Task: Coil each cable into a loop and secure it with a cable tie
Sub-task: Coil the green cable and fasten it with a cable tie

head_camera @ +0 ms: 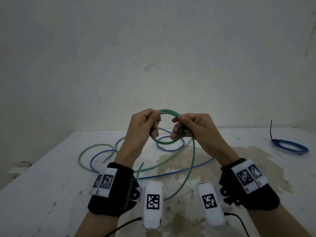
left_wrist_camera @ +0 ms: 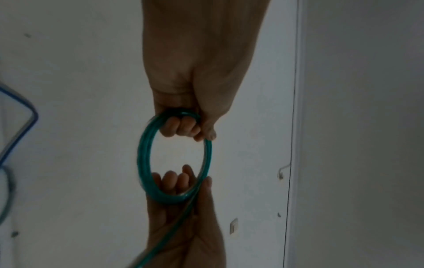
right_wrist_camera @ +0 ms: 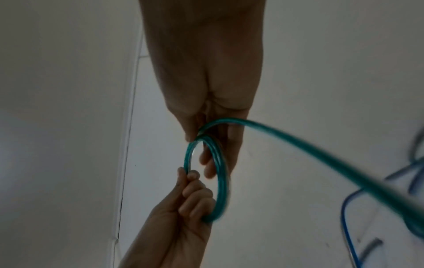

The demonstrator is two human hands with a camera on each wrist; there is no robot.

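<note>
While you hold the green coil point(head_camera: 166, 127) up above the table point(head_camera: 51, 177), you're mid-winding: several turns done, cable tie not yet on. Left hand point(head_camera: 145, 124) has fingers curled round the coil's left side; right hand point(head_camera: 191, 127) pinches the right side, thumb on top. Coil stands roughly upright, its opening facing you, no real long axis as it's near round. Loose green tail point(head_camera: 193, 161) drops from your right hand to the table, so next move looks like feeding more slack round. A tied blue coil point(head_camera: 294, 147) lies far right, well apart.
</note>
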